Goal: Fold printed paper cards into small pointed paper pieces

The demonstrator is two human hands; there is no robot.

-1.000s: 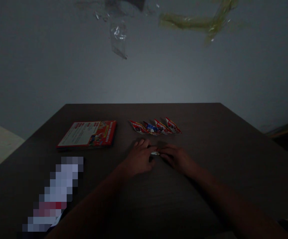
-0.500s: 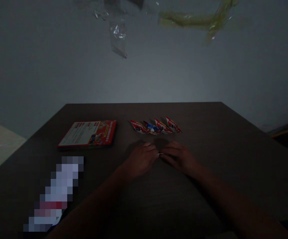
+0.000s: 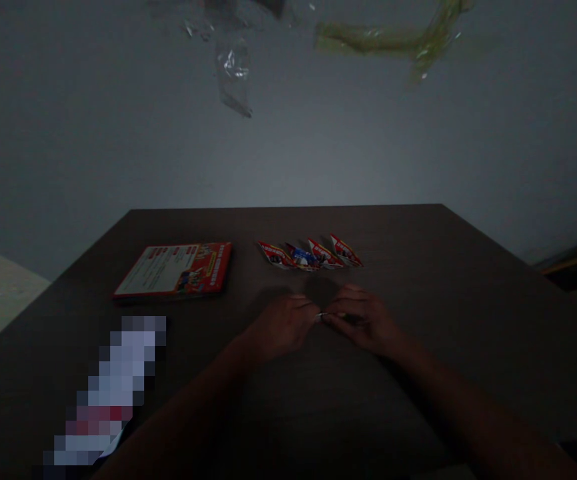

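My left hand [image 3: 288,323] and my right hand [image 3: 361,319] meet low over the table, fingertips almost touching. Pinched between them is a small thin piece with a pale edge [image 3: 321,315]; most of it is hidden by the fingers, so its kind cannot be told. Both hands have closed, curled fingers. Just beyond them, several folded pieces of printed paper [image 3: 322,255], red and blue with pointed ends, lie side by side in a slanted row.
A red and white printed booklet or flat box [image 3: 168,270] lies at the left of the dark wooden table [image 3: 443,280]. Nearer me on the left is a long, pixelated bright object [image 3: 118,380]. Behind the table stands a pale wall [image 3: 288,147] with tape [image 3: 373,39] on it.
Both hands have shifted slightly, and the right fingers have opened out a little around the small piece. The papers and booklet stay where they were; the view has moved slightly.
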